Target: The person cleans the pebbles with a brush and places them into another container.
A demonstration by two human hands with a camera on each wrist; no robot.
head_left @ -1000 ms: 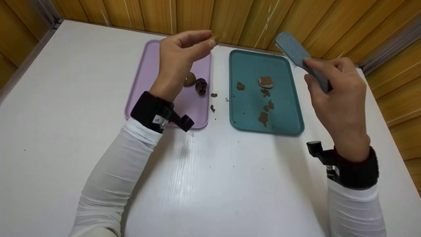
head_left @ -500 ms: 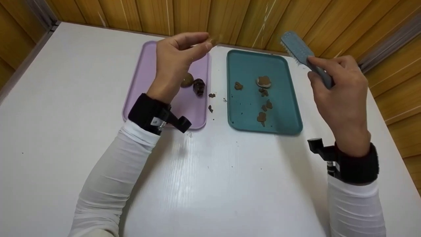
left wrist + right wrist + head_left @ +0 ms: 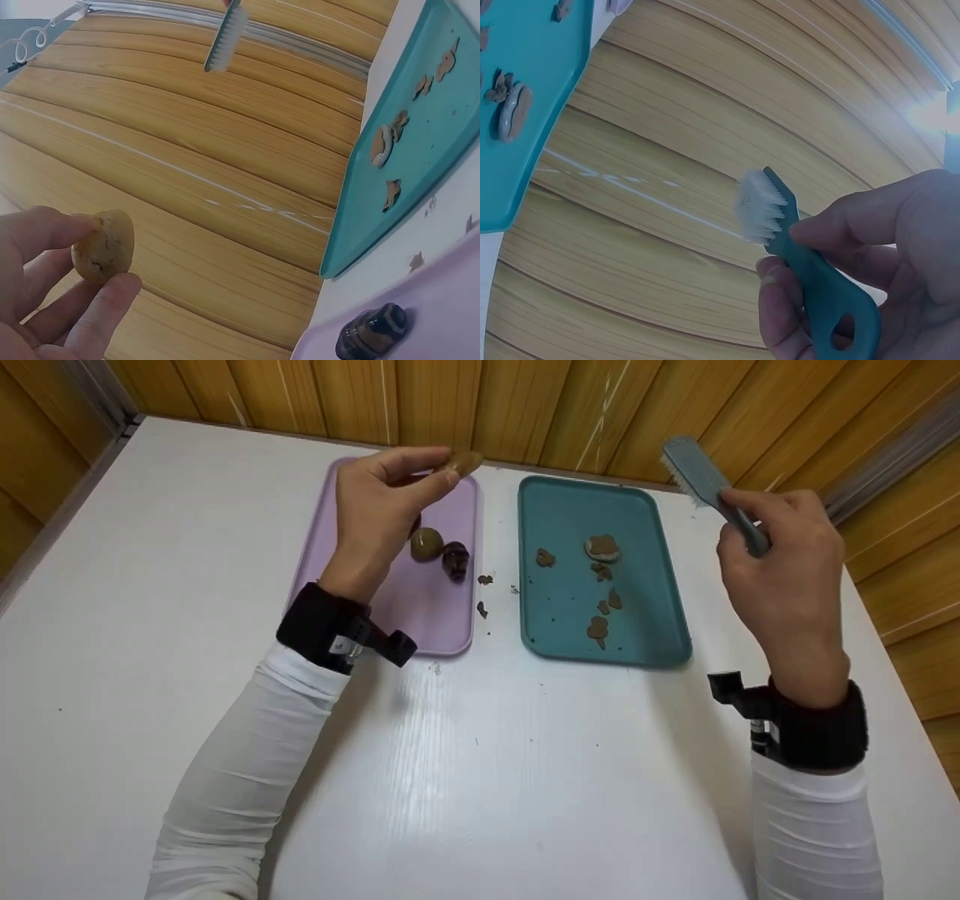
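Wood-panelled wall running along the far side, a white table spreading out in front of it. Starting at the left, the left hand is hovering over the purple tray, pinching a small tan stone between thumb and fingertips. Under it, a round olive stone and a dark striped stone are sitting on that tray, just beside each other. Brown crumbs are lying on the table between the trays. Moving right, the teal tray is carrying a pale stone caked in mud and scattered brown clumps. Far right, the right hand is wrapping its fingers round the handle of a blue-grey brush, bristles raised, well apart from the tan stone. The risk, I'd say: that pinch is light, so a hard brush stroke could be knocking the stone loose onto the table, and flicked dirt could be landing on the purple tray.
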